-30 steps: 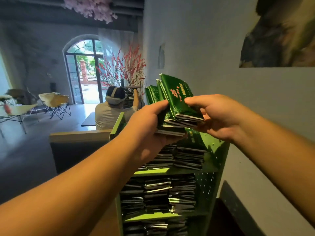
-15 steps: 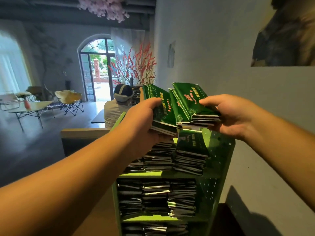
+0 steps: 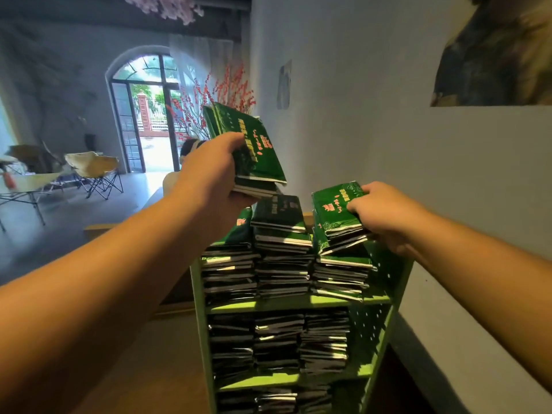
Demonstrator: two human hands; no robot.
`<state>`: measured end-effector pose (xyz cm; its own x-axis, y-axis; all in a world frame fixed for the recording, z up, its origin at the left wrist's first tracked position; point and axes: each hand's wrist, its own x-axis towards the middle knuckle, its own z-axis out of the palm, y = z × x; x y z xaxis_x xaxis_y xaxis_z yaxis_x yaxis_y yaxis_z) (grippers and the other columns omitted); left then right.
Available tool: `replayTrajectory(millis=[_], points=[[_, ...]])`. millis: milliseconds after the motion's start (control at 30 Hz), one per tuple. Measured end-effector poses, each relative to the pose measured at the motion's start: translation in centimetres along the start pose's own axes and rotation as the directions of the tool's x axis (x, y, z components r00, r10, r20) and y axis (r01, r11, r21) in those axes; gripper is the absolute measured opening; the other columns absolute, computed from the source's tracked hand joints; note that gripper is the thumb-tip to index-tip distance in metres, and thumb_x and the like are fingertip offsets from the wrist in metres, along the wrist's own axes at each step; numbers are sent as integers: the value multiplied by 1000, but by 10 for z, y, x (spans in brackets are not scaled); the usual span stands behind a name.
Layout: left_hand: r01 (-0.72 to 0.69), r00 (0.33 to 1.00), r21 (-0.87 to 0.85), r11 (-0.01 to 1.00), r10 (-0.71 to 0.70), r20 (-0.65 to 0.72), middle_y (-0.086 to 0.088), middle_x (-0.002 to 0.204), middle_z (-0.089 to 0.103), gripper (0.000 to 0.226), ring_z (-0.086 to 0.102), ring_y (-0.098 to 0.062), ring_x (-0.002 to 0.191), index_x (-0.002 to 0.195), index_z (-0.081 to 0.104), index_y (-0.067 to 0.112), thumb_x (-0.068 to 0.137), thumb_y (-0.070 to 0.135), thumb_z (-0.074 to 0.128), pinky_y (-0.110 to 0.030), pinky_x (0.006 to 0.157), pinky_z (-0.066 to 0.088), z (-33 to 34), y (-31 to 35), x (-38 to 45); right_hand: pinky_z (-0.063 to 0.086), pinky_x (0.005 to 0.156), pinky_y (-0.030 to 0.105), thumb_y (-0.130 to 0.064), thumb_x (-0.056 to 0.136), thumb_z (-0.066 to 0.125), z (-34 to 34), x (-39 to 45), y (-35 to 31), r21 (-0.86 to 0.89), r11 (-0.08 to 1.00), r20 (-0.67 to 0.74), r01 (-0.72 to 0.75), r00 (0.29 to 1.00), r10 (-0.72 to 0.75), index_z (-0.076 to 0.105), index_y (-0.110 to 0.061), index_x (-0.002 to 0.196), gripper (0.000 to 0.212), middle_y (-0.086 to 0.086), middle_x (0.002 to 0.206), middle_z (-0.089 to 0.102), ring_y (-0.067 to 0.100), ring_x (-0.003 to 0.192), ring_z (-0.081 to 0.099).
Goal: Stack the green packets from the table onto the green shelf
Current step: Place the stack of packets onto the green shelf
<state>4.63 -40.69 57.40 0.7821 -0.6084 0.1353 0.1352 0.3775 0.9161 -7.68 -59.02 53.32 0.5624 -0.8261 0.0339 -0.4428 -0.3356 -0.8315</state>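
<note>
Reaching forward over the green shelf (image 3: 385, 333) with both bare forearms, near the camera. Holding with the right hand (image 3: 385, 215) a small bundle of green packets (image 3: 337, 213), fingers curled around its right end, thumb on top; bringing this bundle down just above the right-hand pile (image 3: 340, 276) on the top board, touching it or nearly so, not possible to say which. Gripping with the left hand (image 3: 212, 174) a thicker bundle of green packets (image 3: 254, 150), tilted, thumb across the printed face, raised higher and well clear of the piles.

Judging the step: placing, the right bundle going first onto the right pile, the left bundle waiting in the air. Probably late in the task, since already standing three piles on the top board and more packets filling the two lower boards; no table with remaining packets visible here.

Calling next for lowering the right bundle flat, lining its edges with the pile below, then loosening the fingers without dragging the top packet sideways. Looking slippery and glossy, so risking a slide toward the perforated side panel (image 3: 388, 264).

Farther away: the middle pile (image 3: 280, 234), a person seated behind the shelf (image 3: 189, 146), red blossom branches (image 3: 215, 100), a folding chair (image 3: 95, 171), an arched glass door (image 3: 143, 115).
</note>
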Motion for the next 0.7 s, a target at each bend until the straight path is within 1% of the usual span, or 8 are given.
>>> replayTrajectory(millis=[67, 167, 233, 300, 367, 567, 633, 700], points=[[22, 999, 32, 999, -21, -33, -13, 86, 73, 13, 74, -27, 86, 93, 63, 11, 100, 17, 53, -55, 90, 58, -1, -7, 4, 54, 69, 45, -11, 91, 54, 7, 0, 5, -20, 1000, -28, 3, 1000, -4, 35, -20, 149, 62, 15, 113, 64, 33, 89, 68], [80, 994, 8, 997, -80, -71, -11, 80, 72, 14, 73, -22, 71, 91, 64, 11, 99, 14, 54, -44, 80, 60, -3, -17, 7, 49, 63, 37, -11, 96, 56, 12, -5, 11, -113, 992, -79, 53, 995, -62, 23, -31, 156, 72, 8, 136, 54, 25, 78, 63], [96, 992, -7, 995, -96, -84, -8, 77, 74, 12, 74, -20, 66, 94, 64, 10, 99, 14, 55, -41, 74, 62, -5, -20, 9, 48, 59, 33, -14, 97, 56, 15, -9, 14, -208, 974, -107, 89, 988, -113, 35, -31, 151, 61, 2, 130, 58, 22, 77, 64], [112, 991, -18, 994, -113, -74, -12, 95, 77, 14, 77, -24, 81, 108, 66, 10, 99, 15, 56, -47, 79, 63, -6, -20, 8, 45, 59, 29, -19, 98, 54, 18, -14, 16, -275, 956, -116, 101, 984, -137, 50, -30, 142, 45, -3, 116, 60, 16, 77, 63], [119, 991, -21, 993, -120, -65, -13, 106, 76, 21, 77, -27, 89, 118, 63, 10, 99, 17, 57, -51, 85, 61, -7, -20, 8, 40, 54, 28, -20, 99, 52, 21, -17, 17, -281, 955, -123, 96, 983, -135, 54, -29, 140, 41, -3, 109, 61, 13, 72, 60], [112, 993, 21, 993, -111, -49, -14, 104, 75, 22, 77, -26, 86, 118, 61, 9, 99, 19, 58, -52, 86, 60, -5, -10, 2, 40, 53, 27, -17, 99, 50, 27, -19, 20, -305, 943, -151, 131, 971, -184, 55, -23, 141, 43, 2, 127, 65, 13, 69, 56], [96, 995, 44, 994, -95, -30, -10, 90, 74, 14, 75, -24, 82, 108, 62, 10, 101, 20, 55, -50, 91, 59, -5, -6, 0, 52, 66, 33, -21, 99, 51, 25, -22, 18, -365, 912, -177, 186, 948, -265, 56, -25, 141, 42, 1, 138, 59, 16, 80, 61], [82, 997, 59, 995, -82, -3, -4, 72, 73, 12, 73, -21, 74, 100, 62, 12, 102, 20, 54, -48, 91, 59, -4, -2, -5, 52, 95, 40, -28, 101, 51, 22, -27, 10, -433, 855, -226, 285, 884, -410, 59, -26, 137, 37, 2, 142, 55, 22, 112, 58]])
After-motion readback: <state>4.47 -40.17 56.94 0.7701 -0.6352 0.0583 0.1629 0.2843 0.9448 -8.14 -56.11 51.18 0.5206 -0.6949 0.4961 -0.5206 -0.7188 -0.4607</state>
